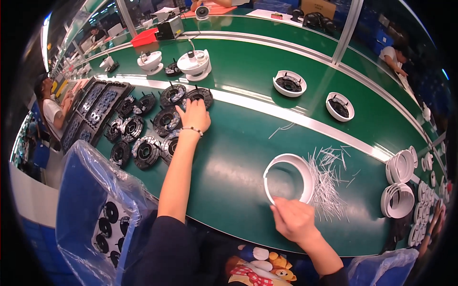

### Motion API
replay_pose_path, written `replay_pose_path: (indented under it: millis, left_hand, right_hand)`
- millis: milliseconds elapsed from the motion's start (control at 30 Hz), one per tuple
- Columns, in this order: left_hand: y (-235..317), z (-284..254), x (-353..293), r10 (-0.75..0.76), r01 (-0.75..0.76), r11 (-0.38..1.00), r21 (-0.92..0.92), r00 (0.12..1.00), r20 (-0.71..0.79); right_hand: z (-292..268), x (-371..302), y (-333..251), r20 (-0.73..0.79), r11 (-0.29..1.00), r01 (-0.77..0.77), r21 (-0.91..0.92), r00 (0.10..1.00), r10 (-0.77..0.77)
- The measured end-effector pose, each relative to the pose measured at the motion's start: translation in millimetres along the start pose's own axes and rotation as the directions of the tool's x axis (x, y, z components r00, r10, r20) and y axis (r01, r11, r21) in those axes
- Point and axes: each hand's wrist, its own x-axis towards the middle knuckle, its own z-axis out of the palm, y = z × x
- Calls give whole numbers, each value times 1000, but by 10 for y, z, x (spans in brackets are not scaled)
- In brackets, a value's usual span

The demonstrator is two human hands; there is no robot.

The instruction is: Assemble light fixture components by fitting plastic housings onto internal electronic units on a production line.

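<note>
My left hand [195,116] reaches far forward, its thumb apart and its fingertips over the near edge of a black round part [204,95]. Whether those fingers grip it is not clear. Several similar black discs [165,121] with wires and prongs lie around and to the left of that hand. In my right hand [295,221], thumb and fingers pinch the near rim of a white plastic ring [307,181] with a gap in its left side. The ring is at the table's right middle, beside a pile of thin white strips [329,188].
A blue bin [76,205] lined with clear plastic stands at the left, black rings inside. Behind it sits a black tray [102,102] of small parts. White housings [289,83] stand on the green belt beyond a metal rail. White rings [398,200] are stacked at right. Co-workers sit further off.
</note>
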Motion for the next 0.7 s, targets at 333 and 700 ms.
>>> replay_pose_path:
  millis: [333,700]
  left_hand:
    - [685,-585,-336,192,-293,916,-275,920,-341]
    - [538,-439,-423,336,-33,764,-645,873,354]
  right_hand:
    - [3,110,69,221,980,-196,23,957,187]
    - [-97,166,333,574,915,-396,-80,732,367]
